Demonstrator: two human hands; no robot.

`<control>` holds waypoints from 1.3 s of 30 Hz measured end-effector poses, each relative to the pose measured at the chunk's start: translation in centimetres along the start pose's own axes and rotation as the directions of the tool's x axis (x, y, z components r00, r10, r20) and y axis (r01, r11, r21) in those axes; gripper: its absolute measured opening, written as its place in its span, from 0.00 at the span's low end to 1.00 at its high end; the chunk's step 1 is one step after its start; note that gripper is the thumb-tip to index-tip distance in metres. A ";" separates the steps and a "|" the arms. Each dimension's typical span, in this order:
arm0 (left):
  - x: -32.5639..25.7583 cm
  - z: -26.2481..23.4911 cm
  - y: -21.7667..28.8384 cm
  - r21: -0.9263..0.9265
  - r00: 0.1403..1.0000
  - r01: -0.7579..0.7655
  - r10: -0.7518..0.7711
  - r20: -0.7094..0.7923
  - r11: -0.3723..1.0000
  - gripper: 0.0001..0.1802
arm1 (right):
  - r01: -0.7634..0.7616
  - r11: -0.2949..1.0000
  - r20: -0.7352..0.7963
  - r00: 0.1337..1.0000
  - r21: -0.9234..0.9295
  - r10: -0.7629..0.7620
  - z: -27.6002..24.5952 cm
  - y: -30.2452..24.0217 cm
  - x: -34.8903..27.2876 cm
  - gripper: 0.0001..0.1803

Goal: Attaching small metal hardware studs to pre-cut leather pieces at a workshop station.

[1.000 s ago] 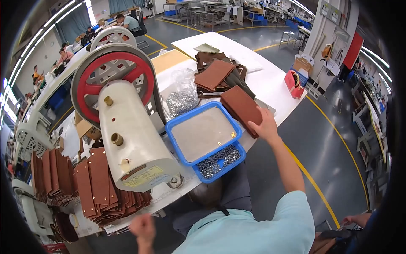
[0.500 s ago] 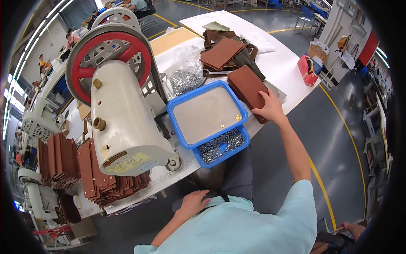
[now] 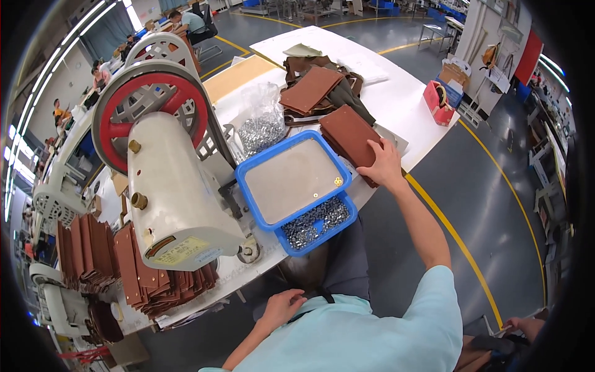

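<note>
At the table's near right edge, my right hand (image 3: pixel 385 165) is on the near end of a stack of brown leather pieces (image 3: pixel 351 135). Its thumb and fingers bend over the end; how many pieces they grip cannot be seen. My left hand (image 3: pixel 282 308) is low at my lap, fingers loosely bent and thumb a little apart, with nothing visible in it. Left of the stack is a blue-rimmed tray (image 3: pixel 291 177) with a grey bottom and several small brass rings (image 3: pixel 338 181). Partly under it, a blue bin (image 3: pixel 319 225) holds many small metal fasteners.
A large pale press machine (image 3: pixel 180 192) with a red-spoked wheel (image 3: pixel 195 115) stands to the left. Stacked brown leather pieces (image 3: pixel 155 266) lie beneath its front. Behind the tray are a clear bag of metal parts (image 3: pixel 261 130) and another leather piece (image 3: pixel 312 88) on dark bags.
The whole view has shifted a little, moving the table things left and down. My right hand stays at the leather stack's near end. My left hand's fingers look more bent.
</note>
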State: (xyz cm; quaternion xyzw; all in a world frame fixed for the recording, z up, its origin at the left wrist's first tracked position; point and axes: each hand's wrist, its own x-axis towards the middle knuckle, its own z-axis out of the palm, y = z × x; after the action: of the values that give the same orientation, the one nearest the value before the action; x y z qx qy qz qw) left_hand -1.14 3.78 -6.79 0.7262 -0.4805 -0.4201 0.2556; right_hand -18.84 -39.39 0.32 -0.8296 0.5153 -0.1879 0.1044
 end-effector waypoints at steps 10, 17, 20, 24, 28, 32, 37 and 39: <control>0.5 -0.5 1.5 -0.032 0.999 0.003 -0.005 -0.049 0.999 0.18 | -0.018 0.987 0.023 0.999 -0.159 0.022 -1.2 -2.1 2.4 0.45; 0.6 -0.2 1.4 -0.017 0.999 0.021 -0.022 -0.045 1.000 0.18 | -0.105 0.971 0.028 0.993 -0.213 0.114 -0.8 -2.2 1.6 0.54; 0.8 -0.1 1.1 -0.002 0.999 0.003 -0.003 -0.041 1.000 0.19 | -0.128 0.973 0.059 0.988 -0.193 0.142 -1.3 -1.8 1.3 0.55; 0.8 -0.3 0.4 -0.038 0.996 0.057 -0.059 -0.063 0.998 0.19 | -0.108 0.978 -0.046 0.994 -0.180 0.102 0.0 -3.0 1.4 0.53; 1.4 -0.4 0.8 -0.032 0.998 0.029 -0.031 -0.055 0.999 0.19 | -0.055 0.995 -0.183 0.982 -0.078 0.040 -0.6 -3.2 0.9 0.52; 1.7 -1.0 2.2 0.000 0.998 -0.020 0.020 -0.061 1.000 0.19 | -0.080 0.997 -0.219 0.973 0.006 0.079 -2.2 -2.3 1.4 0.51; 1.6 -1.6 2.8 -0.008 0.993 -0.061 0.060 -0.106 0.998 0.19 | 0.050 0.987 -0.339 0.941 0.154 0.005 -1.6 0.8 1.5 0.26; 1.6 -2.5 4.2 0.025 0.972 -0.191 0.192 -0.132 0.981 0.19 | 0.235 0.899 -0.470 0.882 0.371 -0.036 -2.9 -0.3 -0.4 0.16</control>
State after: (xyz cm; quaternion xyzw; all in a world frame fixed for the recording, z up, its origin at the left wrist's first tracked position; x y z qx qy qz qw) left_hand -0.70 0.51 -2.82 0.7046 -0.5325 -0.3408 0.3223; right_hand -19.94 -38.85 3.02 -0.7560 0.4122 -0.4880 0.1428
